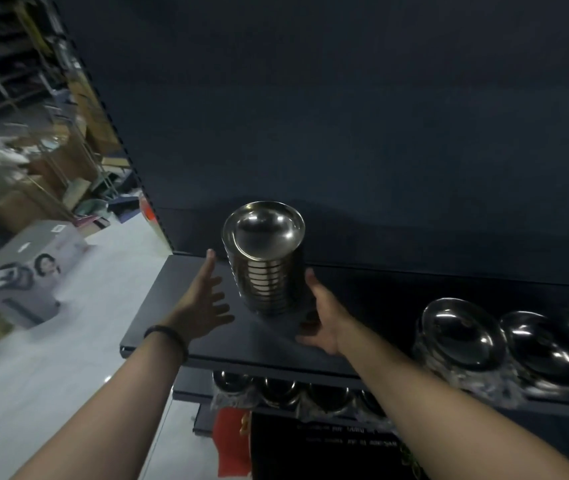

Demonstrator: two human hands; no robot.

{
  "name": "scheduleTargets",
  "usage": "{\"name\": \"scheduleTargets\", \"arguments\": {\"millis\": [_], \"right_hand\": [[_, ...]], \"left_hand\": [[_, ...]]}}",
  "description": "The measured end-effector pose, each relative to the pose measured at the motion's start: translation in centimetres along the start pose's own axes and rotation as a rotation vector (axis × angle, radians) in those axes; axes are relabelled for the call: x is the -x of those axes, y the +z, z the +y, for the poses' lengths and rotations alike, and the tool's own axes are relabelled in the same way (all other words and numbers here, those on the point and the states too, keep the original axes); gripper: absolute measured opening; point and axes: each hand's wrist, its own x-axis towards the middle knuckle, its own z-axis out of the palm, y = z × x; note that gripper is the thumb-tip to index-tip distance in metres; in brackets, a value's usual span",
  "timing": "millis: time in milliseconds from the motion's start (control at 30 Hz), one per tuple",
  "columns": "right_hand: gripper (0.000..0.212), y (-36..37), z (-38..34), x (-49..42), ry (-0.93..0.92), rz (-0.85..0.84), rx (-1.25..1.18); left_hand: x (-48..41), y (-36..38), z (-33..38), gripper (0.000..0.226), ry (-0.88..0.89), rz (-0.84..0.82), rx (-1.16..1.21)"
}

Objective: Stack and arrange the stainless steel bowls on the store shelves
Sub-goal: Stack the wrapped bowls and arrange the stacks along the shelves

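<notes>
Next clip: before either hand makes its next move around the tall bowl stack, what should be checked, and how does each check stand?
1. Bowl stack rests on the shelf: ok.
2. Stack stands straight: cannot tell, wide-angle view.
3. Left hand open, apart from the stack: ok.
4. Right hand open beside the stack's base; contact: cannot tell.
5. Gap between the stack and the wrapped bowls to its right: ok.

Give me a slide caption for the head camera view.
Left hand and right hand flank a tall stack of steel bowls on the dark shelf.
</notes>
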Motion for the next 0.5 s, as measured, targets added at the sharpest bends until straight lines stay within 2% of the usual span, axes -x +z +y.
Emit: {"name": "scheduleTargets", "arguments": {"millis": [67, 133, 233, 500], "right_hand": [[0.097, 0.6, 0.1, -1.4, -0.002, -0.003, -0.053], [0.115, 1.1, 0.2, -3.2, -0.022, -0.013, -0.083], [0.110, 1.9, 0.3, -4.0, -0.050, -0.010, -0.080], [0.113, 2.1, 1.0, -4.2, -0.129, 0.060, -0.124]], "left_hand": [[-1.3, 0.3, 0.8, 0.130, -0.035, -0.081, -0.007], [-2.3, 0.9, 1.4, 0.115, -0.046, -0.156, -0.065], [-3.0, 1.8, 1.6, 0.100, -0.054, -0.170, -0.085], [-3.8, 1.9, 1.1, 0.119, -0.032, -0.190, -0.102]]}}
